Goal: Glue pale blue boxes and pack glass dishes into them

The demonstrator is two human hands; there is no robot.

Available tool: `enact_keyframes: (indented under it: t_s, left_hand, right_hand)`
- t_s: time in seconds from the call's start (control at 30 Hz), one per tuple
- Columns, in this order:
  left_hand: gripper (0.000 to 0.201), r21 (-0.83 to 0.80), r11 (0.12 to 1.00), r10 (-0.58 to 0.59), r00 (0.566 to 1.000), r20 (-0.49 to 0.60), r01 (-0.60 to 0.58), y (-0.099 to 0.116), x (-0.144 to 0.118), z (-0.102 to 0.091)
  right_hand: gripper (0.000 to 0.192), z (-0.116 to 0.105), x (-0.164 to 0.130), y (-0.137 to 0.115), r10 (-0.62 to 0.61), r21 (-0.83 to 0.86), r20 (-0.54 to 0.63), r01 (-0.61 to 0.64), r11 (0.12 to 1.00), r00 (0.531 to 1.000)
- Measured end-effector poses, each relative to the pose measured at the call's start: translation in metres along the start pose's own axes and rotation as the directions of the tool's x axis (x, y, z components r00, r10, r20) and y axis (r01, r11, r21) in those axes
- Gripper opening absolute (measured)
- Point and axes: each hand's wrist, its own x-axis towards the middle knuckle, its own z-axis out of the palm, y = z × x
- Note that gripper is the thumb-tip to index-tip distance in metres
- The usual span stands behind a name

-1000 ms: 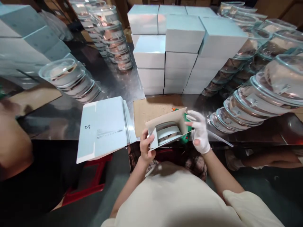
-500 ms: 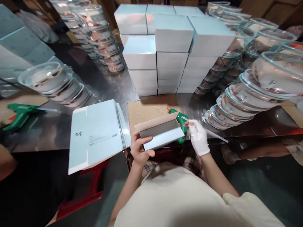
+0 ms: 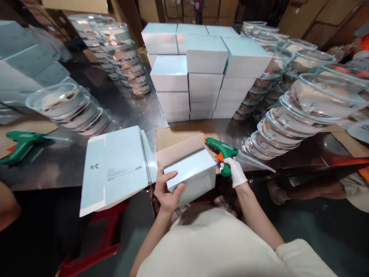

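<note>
My bare left hand (image 3: 166, 191) grips the near left corner of a pale blue carton (image 3: 192, 177), held just off the front edge of the steel table (image 3: 135, 109). One brown inner flap of the carton stands open toward the back. My right hand (image 3: 234, 171), in a white glove, holds a green glue gun (image 3: 221, 148) by its handle, with the nozzle pointing left over the carton's far right corner. A clear glue stick trails from the back of the gun to the right.
A pile of flat blue carton blanks (image 3: 117, 168) lies to the left. Closed blue cartons (image 3: 201, 73) are stacked behind. Rows of glass lids (image 3: 291, 119) lean at right and at left (image 3: 69, 107). A second glue gun (image 3: 20, 143) lies far left. A cardboard sheet (image 3: 173, 136) covers the table's front.
The carton's flaps were folded over the glass lid inside and the carton was turned. My right hand left the carton, took the glue gun off the table and raised it.
</note>
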Motion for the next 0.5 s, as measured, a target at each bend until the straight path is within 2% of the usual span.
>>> enact_keyframes:
  t_s: [0.07,0.13,0.2,0.27,0.33,0.4,0.5]
  left_hand:
    - [0.030,0.005,0.986,-0.168,0.985,0.030,0.168,0.008,-0.002,-0.005]
    - [0.030,0.014,0.952,-0.306,0.948,0.082,0.306,0.012,-0.001,-0.004]
    - [0.031,0.026,0.930,-0.368,0.922,0.117,0.367,0.015,0.002,0.000]
    - [0.030,0.039,0.933,-0.361,0.922,0.139,0.359,0.019,0.006,0.007]
    - [0.029,0.049,0.948,-0.317,0.937,0.145,0.313,0.023,0.008,0.014]
    - [0.027,0.055,0.964,-0.267,0.952,0.148,0.262,0.027,0.008,0.020]
    - [0.026,0.057,0.974,-0.225,0.962,0.156,0.218,0.030,0.008,0.024]
  right_hand:
    - [0.032,0.001,-0.013,0.000,-0.051,0.075,-0.026,0.053,0.996,0.998]
    - [0.031,-0.001,-0.027,-0.006,-0.168,0.157,-0.036,0.172,0.973,0.985]
    - [0.027,-0.007,-0.039,-0.015,-0.287,0.221,0.036,0.273,0.936,0.957]
    - [0.027,-0.014,-0.050,-0.026,-0.340,0.243,0.187,0.292,0.925,0.922]
    - [0.025,-0.020,-0.060,-0.035,-0.364,0.161,0.323,0.329,0.931,0.873]
    - [0.022,-0.021,-0.070,-0.040,-0.432,-0.001,0.386,0.469,0.883,0.815]
    - [0.016,-0.015,-0.081,-0.043,-0.531,-0.174,0.419,0.639,0.749,0.737]
